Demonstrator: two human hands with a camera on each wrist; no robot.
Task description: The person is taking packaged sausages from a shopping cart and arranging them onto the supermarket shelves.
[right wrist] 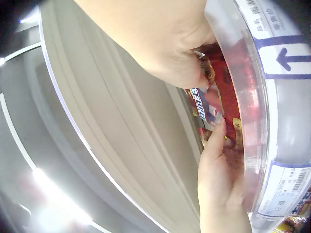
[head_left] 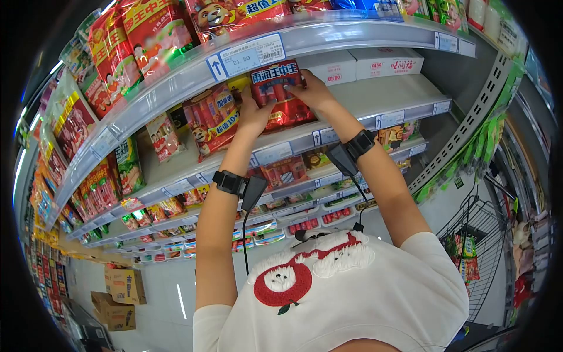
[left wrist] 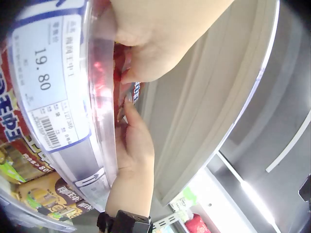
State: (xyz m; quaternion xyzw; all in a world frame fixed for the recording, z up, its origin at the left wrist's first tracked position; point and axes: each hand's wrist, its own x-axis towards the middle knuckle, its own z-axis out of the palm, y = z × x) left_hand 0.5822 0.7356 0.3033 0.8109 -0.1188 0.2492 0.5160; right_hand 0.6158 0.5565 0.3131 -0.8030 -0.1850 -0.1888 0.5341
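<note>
A red bag of sausages [head_left: 281, 97] with a blue top band stands on the middle shelf, facing me. My left hand [head_left: 255, 115] grips its left side, thumb across the front. On the other side my right hand [head_left: 316, 92] holds the bag's edge, its thumb also on the front. The fingers behind the bag are hidden. In the left wrist view both thumbs press the bag [left wrist: 121, 87] just behind the clear shelf lip. The right wrist view shows the bag's front [right wrist: 228, 82] between the two hands. Another red sausage bag [head_left: 212, 117] leans beside my left hand.
Overhead, a shelf edge with a price label [head_left: 246, 61] runs close above the hands. White cartons [head_left: 387, 63] stand at the right on the same shelf. A wire cart [head_left: 484, 252] is at my right, and cardboard boxes [head_left: 125, 286] sit on the floor.
</note>
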